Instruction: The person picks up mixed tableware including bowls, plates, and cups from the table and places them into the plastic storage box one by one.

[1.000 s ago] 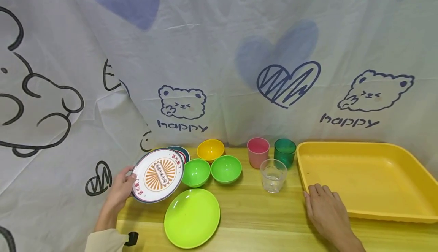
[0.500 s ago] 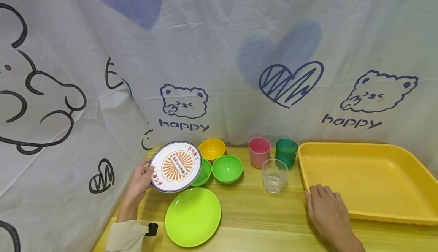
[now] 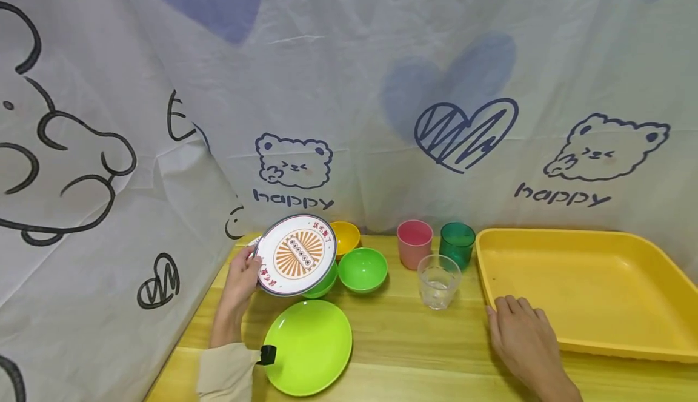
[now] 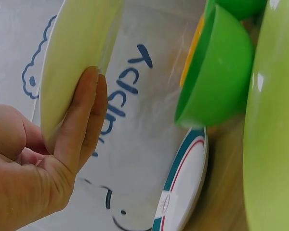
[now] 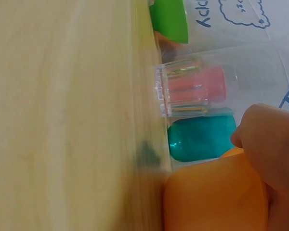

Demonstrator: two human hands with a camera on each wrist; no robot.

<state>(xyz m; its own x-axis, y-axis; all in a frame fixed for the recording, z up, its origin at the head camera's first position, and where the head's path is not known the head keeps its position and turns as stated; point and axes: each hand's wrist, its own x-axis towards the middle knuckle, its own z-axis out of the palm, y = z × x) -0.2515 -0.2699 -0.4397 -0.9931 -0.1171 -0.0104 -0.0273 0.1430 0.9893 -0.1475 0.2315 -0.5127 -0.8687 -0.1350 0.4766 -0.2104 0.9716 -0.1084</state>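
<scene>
My left hand (image 3: 242, 278) pinches the left edge of a white plate (image 3: 297, 255) with an orange sunburst print, thumb on the face and fingers behind. The plate is tilted in the air above the bowls, partly covering a green bowl (image 3: 322, 285) and a yellow bowl (image 3: 347, 238). Seen from the left wrist, its pale underside (image 4: 72, 57) faces the fingers. Over the left rim of a large yellow tray (image 3: 594, 293), my right hand (image 3: 526, 338) curls its fingers, gripping the edge.
A lime-green plate (image 3: 311, 347) lies in front of the bowls, near another green bowl (image 3: 362, 270). A pink cup (image 3: 414, 244), a teal cup (image 3: 457, 245) and a clear glass (image 3: 438, 284) stand left of the tray. A teal-rimmed plate (image 4: 185, 178) shows in the left wrist view.
My left hand has carried the white plate rightward and slightly up, from the left side to over the bowls. The right hand stays on the tray's rim.
</scene>
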